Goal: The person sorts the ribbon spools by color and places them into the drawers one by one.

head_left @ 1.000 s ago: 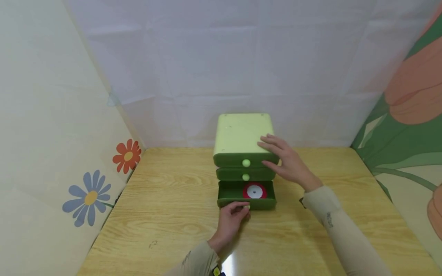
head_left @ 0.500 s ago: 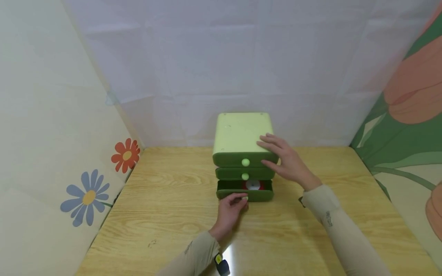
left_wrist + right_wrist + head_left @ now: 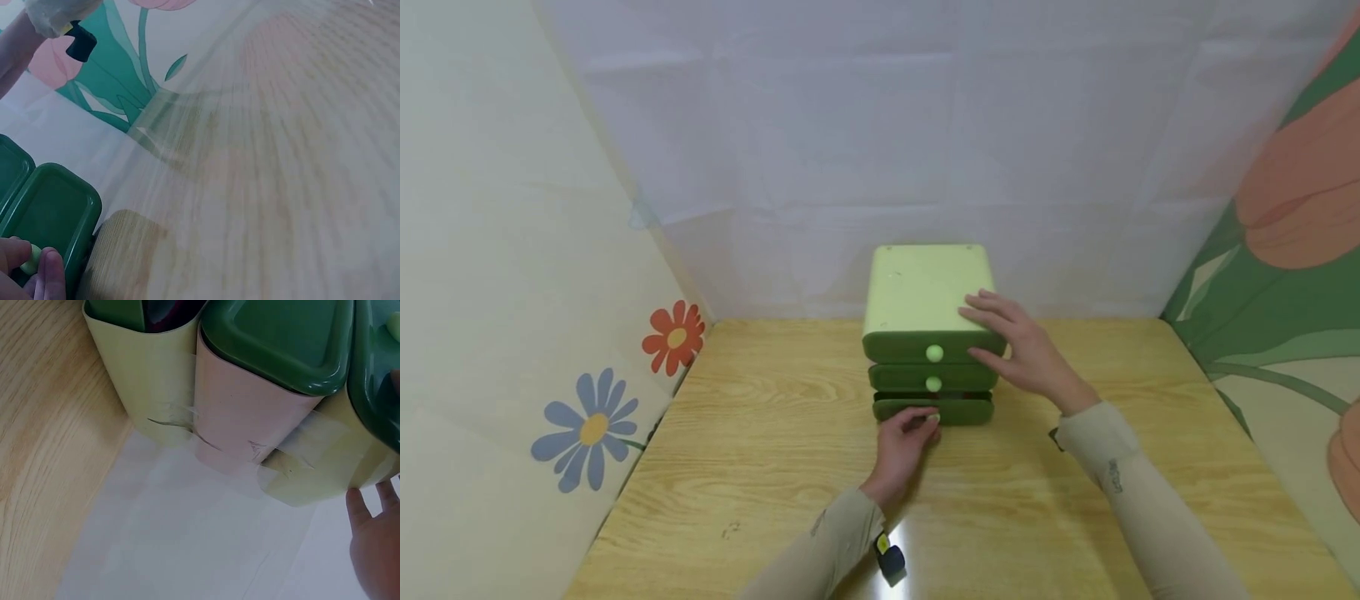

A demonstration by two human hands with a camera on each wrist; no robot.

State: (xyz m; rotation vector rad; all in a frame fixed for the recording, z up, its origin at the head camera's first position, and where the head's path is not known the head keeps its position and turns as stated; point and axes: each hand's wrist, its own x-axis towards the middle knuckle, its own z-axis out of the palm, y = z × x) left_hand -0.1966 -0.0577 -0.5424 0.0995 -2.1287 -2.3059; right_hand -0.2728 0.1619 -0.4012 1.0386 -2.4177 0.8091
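Observation:
A small three-drawer cabinet (image 3: 928,287) with a pale green top and dark green fronts stands on the table. My left hand (image 3: 901,454) pinches the light green knob (image 3: 31,260) of the bottom drawer (image 3: 967,412), which sits slightly pulled out. On the top's front right corner rests my right hand (image 3: 1028,350), fingers spread and thumb against the top drawer front (image 3: 895,346). The middle drawer (image 3: 895,377) is pushed in. Through the bottom drawer's gap, a dark magenta edge (image 3: 178,314) shows in the right wrist view; the rest of that object is hidden.
The wood-grain table (image 3: 760,467) surrounds the cabinet. A pale cloth wall (image 3: 820,150) rises close behind it. Flower-printed panels stand at the left (image 3: 482,292) and right (image 3: 1285,333) sides. Clear tape (image 3: 181,419) joins the cabinet tiers on the side.
My left hand has moved forward, pushing the bottom drawer most of the way in. The red and white disc inside has gone out of the head view. My right hand has stayed put.

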